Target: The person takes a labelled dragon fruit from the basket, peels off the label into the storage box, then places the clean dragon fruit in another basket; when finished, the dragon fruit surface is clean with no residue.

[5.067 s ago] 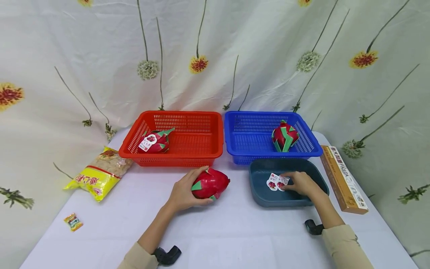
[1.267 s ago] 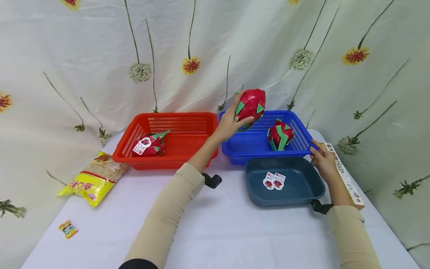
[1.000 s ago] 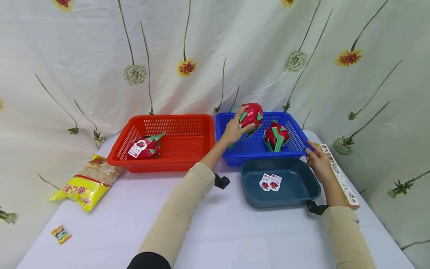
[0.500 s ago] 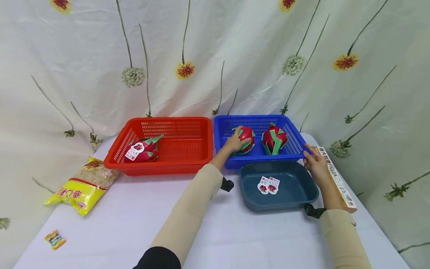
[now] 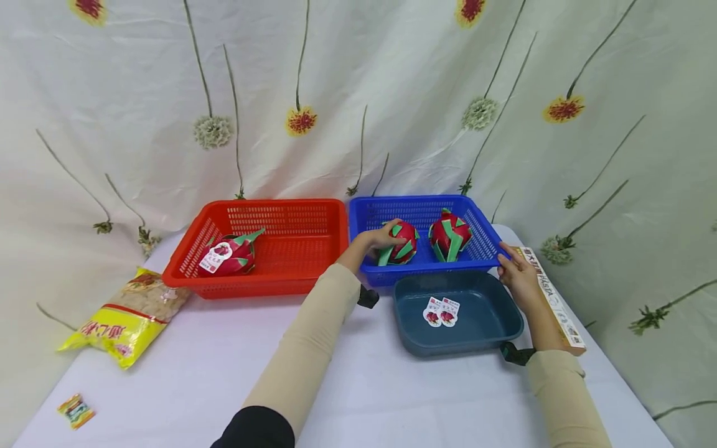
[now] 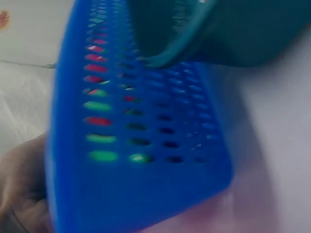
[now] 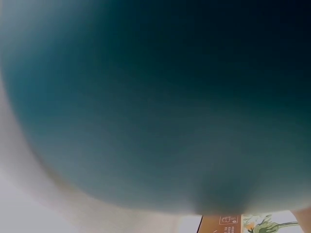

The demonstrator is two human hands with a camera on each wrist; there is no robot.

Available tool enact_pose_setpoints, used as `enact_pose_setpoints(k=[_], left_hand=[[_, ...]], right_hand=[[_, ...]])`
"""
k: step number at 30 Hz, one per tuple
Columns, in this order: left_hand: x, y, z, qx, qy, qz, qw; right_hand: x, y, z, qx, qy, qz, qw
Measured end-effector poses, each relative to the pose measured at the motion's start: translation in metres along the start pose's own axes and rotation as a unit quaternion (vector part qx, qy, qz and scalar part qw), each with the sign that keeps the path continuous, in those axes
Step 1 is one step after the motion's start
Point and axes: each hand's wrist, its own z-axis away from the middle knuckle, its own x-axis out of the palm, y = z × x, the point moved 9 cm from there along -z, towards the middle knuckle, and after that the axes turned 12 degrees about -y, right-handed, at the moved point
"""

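Note:
Inside the blue basket (image 5: pixel 426 267) sit two dragon fruits, red with green scales. The left dragon fruit (image 5: pixel 406 244) is right beside my left hand (image 5: pixel 381 238), whose fingers lie loosely at its left side, over the basket's front left part. The other dragon fruit (image 5: pixel 450 238) sits to its right. My right hand (image 5: pixel 518 277) pinches the basket's rim at the front right corner. In the left wrist view, the basket wall (image 6: pixel 141 189) hides most of the left hand (image 6: pixel 24 184). The right wrist view is filled by the dark teal tray (image 7: pixel 146 121).
A red basket (image 5: pixel 269 286) holds a labelled dragon fruit (image 5: pixel 229 256). In the teal tray (image 5: pixel 482 333) lie two sticker tags (image 5: pixel 440 312). A pasta box (image 5: pixel 551 298) stands right, a yellow bag (image 5: pixel 126 317) left, and a small packet (image 5: pixel 76 411) near the front left.
My left hand lowered a dragon fruit into the blue basket and has since drawn slightly left from it. My right hand moved from the tags in the tray to the basket rim.

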Motion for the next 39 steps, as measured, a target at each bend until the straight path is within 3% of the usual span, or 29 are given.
enact_pose_setpoints(k=[1,4,8,11,13,15,17,20,26,29,31,33,39], left_hand=[[0.007,0.01,0.021,-0.008,-0.016,0.008,0.9998],[0.018,0.021,0.047,-0.027,-0.064,0.05,0.9964],[0.025,0.023,0.057,-0.022,-0.101,0.071,0.9921],[0.023,0.017,0.042,-0.007,-0.092,0.074,0.993],[0.022,0.015,0.03,0.011,-0.059,0.054,0.9967],[0.013,0.005,-0.011,0.053,-0.015,0.043,0.9976],[0.007,-0.001,-0.042,0.087,0.026,0.028,0.9955],[0.004,-0.004,-0.069,0.11,0.055,0.028,0.992],[0.026,0.033,0.007,0.086,0.049,0.016,0.995],[0.03,0.046,0.028,0.092,0.034,0.01,0.9951],[0.03,0.048,0.03,0.094,0.032,0.005,0.995],[0.029,0.045,0.022,0.095,0.037,-0.009,0.9947],[0.025,0.039,0.007,0.094,0.062,-0.101,0.9885]], right_hand=[[0.0,0.001,0.0,0.003,0.001,0.004,1.0],[0.0,0.004,0.002,0.01,0.005,0.009,1.0],[-0.001,0.007,0.006,0.02,0.01,0.014,1.0],[-0.002,0.007,0.008,0.016,0.012,0.019,1.0],[-0.005,0.004,0.009,0.006,0.016,0.018,1.0],[-0.007,0.002,0.01,-0.007,0.021,0.02,1.0],[-0.007,0.0,0.009,-0.018,0.023,0.019,0.999],[-0.003,0.002,0.008,-0.023,0.022,0.026,0.999],[0.001,0.004,0.005,-0.025,0.048,0.034,0.998],[-0.002,0.004,0.004,-0.019,0.067,0.025,0.997],[-0.004,0.004,0.004,-0.014,0.074,0.014,0.997],[-0.005,0.005,0.003,-0.009,0.073,0.001,0.997],[-0.006,0.005,0.006,0.0,0.058,0.008,0.998]])
